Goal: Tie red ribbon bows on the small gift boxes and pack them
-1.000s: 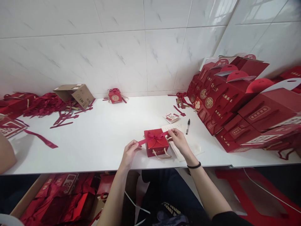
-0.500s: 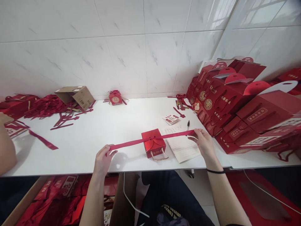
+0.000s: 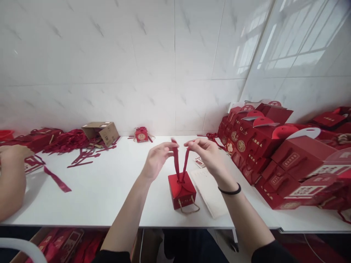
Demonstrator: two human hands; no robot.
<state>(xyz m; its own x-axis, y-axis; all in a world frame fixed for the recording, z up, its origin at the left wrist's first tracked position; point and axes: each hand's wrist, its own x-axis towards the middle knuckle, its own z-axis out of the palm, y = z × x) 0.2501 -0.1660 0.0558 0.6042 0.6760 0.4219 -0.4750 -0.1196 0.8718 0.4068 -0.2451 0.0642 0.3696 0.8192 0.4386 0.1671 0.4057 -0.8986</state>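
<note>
A small red gift box [image 3: 182, 190] with a rope handle stands on the white table [image 3: 109, 190] in front of me. A red ribbon [image 3: 177, 164] threaded through its top rises in two strands above it. My left hand [image 3: 157, 159] pinches the left strand and my right hand [image 3: 206, 153] pinches the right strand, both raised over the box and close together. A black band circles my right wrist.
A sheet of paper [image 3: 211, 191] lies right of the box. Stacked red gift boxes [image 3: 263, 146] fill the right side. At the back left are a cardboard box [image 3: 102, 132], loose red ribbons [image 3: 68, 140] and a finished small box [image 3: 142, 134]. Another person's arm [image 3: 11, 182] reaches in at left.
My hands, which held the ribbon stretched wide apart to either side, have come together and lifted both ends upright above the box. The camera has tilted upward.
</note>
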